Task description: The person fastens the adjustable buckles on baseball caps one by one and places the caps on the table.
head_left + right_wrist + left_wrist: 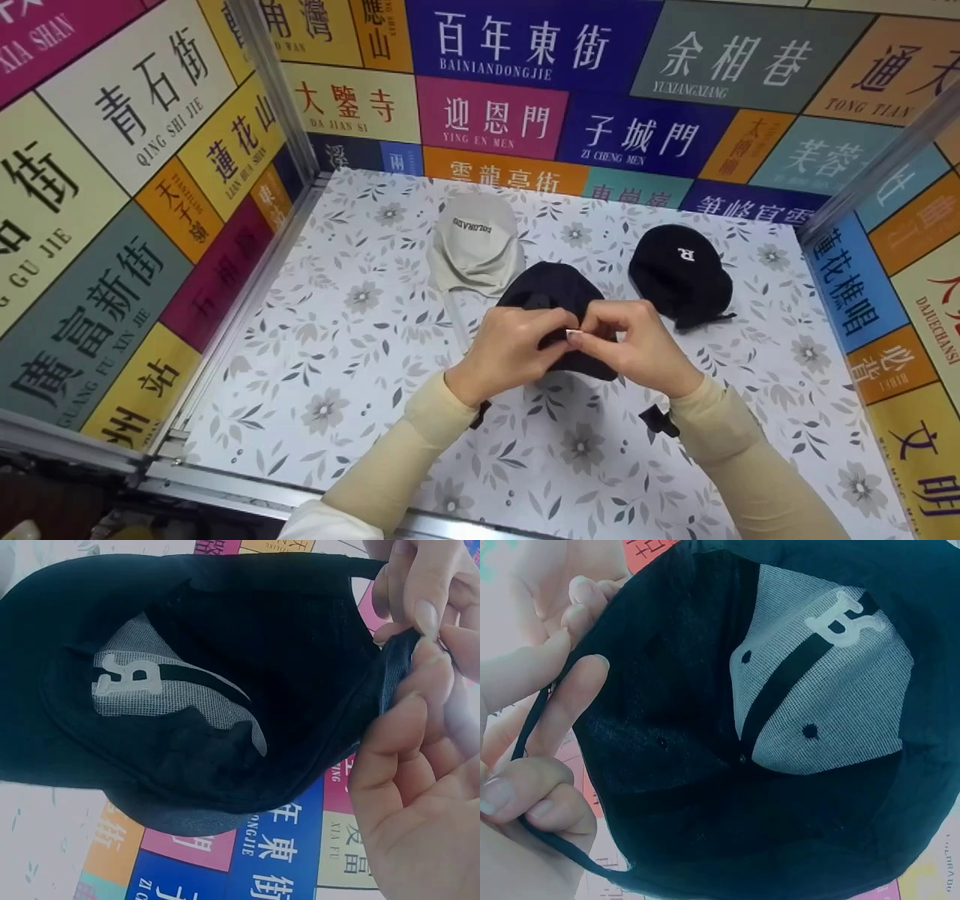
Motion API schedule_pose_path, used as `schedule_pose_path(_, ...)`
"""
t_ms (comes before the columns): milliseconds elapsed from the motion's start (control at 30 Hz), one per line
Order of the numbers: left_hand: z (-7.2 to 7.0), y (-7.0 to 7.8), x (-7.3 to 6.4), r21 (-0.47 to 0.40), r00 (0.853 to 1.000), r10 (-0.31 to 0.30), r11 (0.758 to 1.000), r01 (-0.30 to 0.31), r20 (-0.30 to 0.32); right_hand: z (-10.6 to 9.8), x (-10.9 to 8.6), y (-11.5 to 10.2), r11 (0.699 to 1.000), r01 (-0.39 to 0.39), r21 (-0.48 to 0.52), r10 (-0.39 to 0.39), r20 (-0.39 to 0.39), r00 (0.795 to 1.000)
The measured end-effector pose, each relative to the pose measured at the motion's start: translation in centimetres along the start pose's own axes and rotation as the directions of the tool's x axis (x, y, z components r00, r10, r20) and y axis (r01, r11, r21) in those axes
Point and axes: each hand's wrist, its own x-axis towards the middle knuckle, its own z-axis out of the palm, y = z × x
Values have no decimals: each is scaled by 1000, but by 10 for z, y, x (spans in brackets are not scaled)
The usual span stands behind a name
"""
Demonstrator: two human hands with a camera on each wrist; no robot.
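Observation:
Both of my hands hold a black cap [559, 285] by the back edge of its opening, close above the table. My left hand [510, 349] and right hand [637, 345] meet there, with thumbs and fingertips pinching the narrow adjusting strap [577, 860]. The cap's inside faces the wrist cameras, showing pale mesh lining [832, 705] and the back of a white embroidered letter [131, 679]. In the right wrist view, a strap end [397, 664] lies between the fingers. Overlapping fingers hide the strap's fastening.
A beige cap [480, 240] lettered COLORADO lies behind the held cap, to the left. Another black cap [679, 274] with a white R lies to the right. The floral-patterned tabletop [322, 360] is bordered by sign-covered panels [517, 45] and metal posts [277, 82].

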Motion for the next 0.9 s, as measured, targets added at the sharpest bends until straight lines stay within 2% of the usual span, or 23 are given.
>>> schedule_pose_path(200, -1, 1, -1, 11, 1000, -12, 1000, 13, -9, 1, -4, 22, 999, 14, -38, -14, -12, 1000)
schedule_pose_path(400, -2, 0, 1, 13, 1000, -17, 1000, 17, -9, 0, -4, 27, 1000, 1, -25, -2, -7, 1000)
schedule_pose_path(600, -2, 1, 2, 28, 1000, -17, 999, 17, -9, -2, -4, 26, 997, -49, -55, 50, 20, 999)
schedule_pose_path(733, 0, 1, 2, 26, 1000, -25, 999, 25, -11, -2, -3, 20, 996, -9, -86, 8, -5, 1000)
schedule_pose_path(900, 1, 2, 2, 52, 1000, -24, 998, 25, -8, -2, -1, 3, 997, 24, -73, -26, -27, 999)
